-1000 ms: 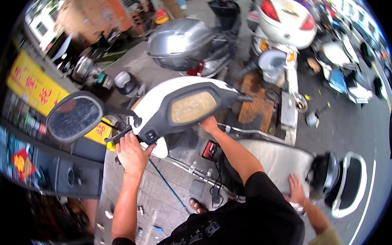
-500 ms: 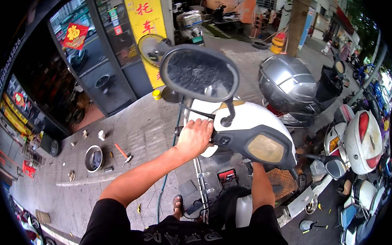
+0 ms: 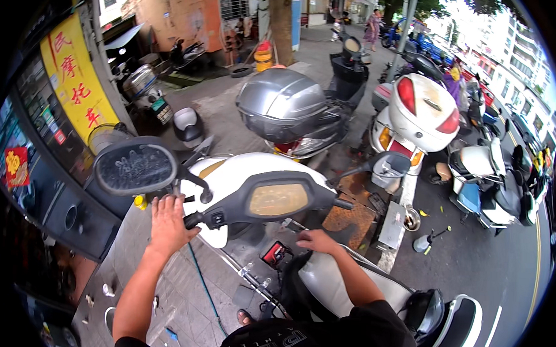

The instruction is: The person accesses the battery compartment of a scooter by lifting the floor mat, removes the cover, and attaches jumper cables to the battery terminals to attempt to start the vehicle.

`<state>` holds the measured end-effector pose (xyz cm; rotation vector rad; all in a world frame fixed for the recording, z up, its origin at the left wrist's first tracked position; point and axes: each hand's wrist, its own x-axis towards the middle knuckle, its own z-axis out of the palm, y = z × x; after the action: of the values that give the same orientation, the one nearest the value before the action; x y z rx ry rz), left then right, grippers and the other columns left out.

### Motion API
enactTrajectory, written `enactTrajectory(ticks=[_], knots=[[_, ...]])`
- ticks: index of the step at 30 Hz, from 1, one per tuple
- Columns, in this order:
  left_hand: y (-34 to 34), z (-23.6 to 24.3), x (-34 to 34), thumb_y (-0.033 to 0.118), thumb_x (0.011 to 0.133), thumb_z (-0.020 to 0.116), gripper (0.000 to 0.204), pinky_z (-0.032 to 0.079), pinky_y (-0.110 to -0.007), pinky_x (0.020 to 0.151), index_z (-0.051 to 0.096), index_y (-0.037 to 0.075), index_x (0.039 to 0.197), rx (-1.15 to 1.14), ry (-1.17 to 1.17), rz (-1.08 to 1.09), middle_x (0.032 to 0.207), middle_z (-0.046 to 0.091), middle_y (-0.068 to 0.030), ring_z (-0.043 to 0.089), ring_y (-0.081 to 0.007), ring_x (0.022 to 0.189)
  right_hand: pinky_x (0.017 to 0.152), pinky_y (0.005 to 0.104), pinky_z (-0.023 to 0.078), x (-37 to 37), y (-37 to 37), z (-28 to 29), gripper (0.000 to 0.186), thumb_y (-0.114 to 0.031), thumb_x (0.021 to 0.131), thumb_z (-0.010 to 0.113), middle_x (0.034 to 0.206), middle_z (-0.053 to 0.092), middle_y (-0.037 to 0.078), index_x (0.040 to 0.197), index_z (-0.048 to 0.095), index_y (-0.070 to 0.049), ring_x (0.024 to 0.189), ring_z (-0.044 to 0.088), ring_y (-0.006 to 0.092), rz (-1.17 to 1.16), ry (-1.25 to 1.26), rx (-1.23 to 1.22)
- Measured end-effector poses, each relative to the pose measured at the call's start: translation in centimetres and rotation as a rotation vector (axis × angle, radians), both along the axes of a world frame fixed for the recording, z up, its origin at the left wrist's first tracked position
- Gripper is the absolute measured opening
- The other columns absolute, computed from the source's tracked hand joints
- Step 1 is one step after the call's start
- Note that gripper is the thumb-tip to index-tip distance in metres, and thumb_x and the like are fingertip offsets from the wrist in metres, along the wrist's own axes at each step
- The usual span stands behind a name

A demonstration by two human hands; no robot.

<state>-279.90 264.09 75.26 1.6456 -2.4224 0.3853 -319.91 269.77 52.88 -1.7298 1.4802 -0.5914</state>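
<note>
A white scooter (image 3: 266, 167) stands in front of me, its dark handlebar cover set round a yellowed instrument panel (image 3: 279, 199). My left hand (image 3: 168, 226) is closed over the left handlebar grip (image 3: 192, 221), with its fingers reaching forward by the lever. Beyond it, the left mirror (image 3: 136, 168) is dusty and streaked. My right hand (image 3: 317, 241) hangs low by the front of the pale seat (image 3: 329, 274), its fingers curled. A small grey piece shows just past those fingertips; whether they hold it I cannot tell. The right grip (image 3: 343, 204) has no hand on it.
A scooter with a silver top box (image 3: 283, 103) stands ahead, and a white scooter with a white top box (image 3: 422, 111) is to its right. On the ground lie a red-and-black case (image 3: 276, 255), a blue-green hose (image 3: 204, 281) and a rusty plate (image 3: 350, 220). A shopfront is at left.
My view has swung right. The handlebar has turned, its left end now nearer me. My left hand stays on its grip; my right hand, partly hidden before, now shows beside the seat.
</note>
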Motion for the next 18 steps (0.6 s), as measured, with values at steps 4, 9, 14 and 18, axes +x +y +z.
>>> enactTrajectory(ticks=[4,9,14,18], knots=[[-0.2,0.0,-1.1,0.036,0.058,0.085,0.087,0.035,-0.046,0.105,0.049,0.003,0.129,0.011,0.0,-0.013,0.111,0.053,-0.0132,0.05,-0.0312,0.112,0.089,0.0414,0.048,-9.1,4.2,5.9,0.052,-0.038,0.08,0.072,0.103,0.064,0.019,0.115,0.061,-0.001,0.098,0.062,0.0332,-0.522,-0.003,-0.162],[-1.0,-1.0,0.0,0.038,0.059,0.085,0.074,0.045,-0.042,0.089,0.057,0.001,0.116,0.046,-0.039,0.011,0.1,0.057,-0.0121,0.057,-0.03,0.097,0.096,0.0439,0.042,-10.3,-0.6,5.1,0.082,-0.053,0.065,0.079,0.114,0.056,0.022,0.122,0.054,0.0,0.112,0.051,0.0393,-0.268,0.553,-0.528],[-0.9,-0.5,-1.1,0.036,0.059,0.084,0.067,0.05,-0.043,0.084,0.057,0.001,0.109,0.052,-0.044,0.01,0.1,0.058,-0.0153,0.06,-0.0327,0.097,0.099,0.0446,0.042,-9.4,-4.5,3.7,0.095,-0.06,0.059,0.08,0.121,0.057,0.026,0.123,0.053,0.003,0.114,0.053,0.0415,-0.255,0.456,-0.285],[-0.8,-0.8,-0.2,0.035,0.058,0.084,0.073,0.05,-0.042,0.084,0.053,0.0,0.115,0.058,-0.064,0.065,0.103,0.057,-0.0167,0.06,-0.0342,0.096,0.097,0.0454,0.044,-9.2,-5.2,3.2,0.099,-0.06,0.058,0.081,0.12,0.058,0.028,0.123,0.051,0.008,0.112,0.056,0.0432,-0.262,0.374,-0.317]])
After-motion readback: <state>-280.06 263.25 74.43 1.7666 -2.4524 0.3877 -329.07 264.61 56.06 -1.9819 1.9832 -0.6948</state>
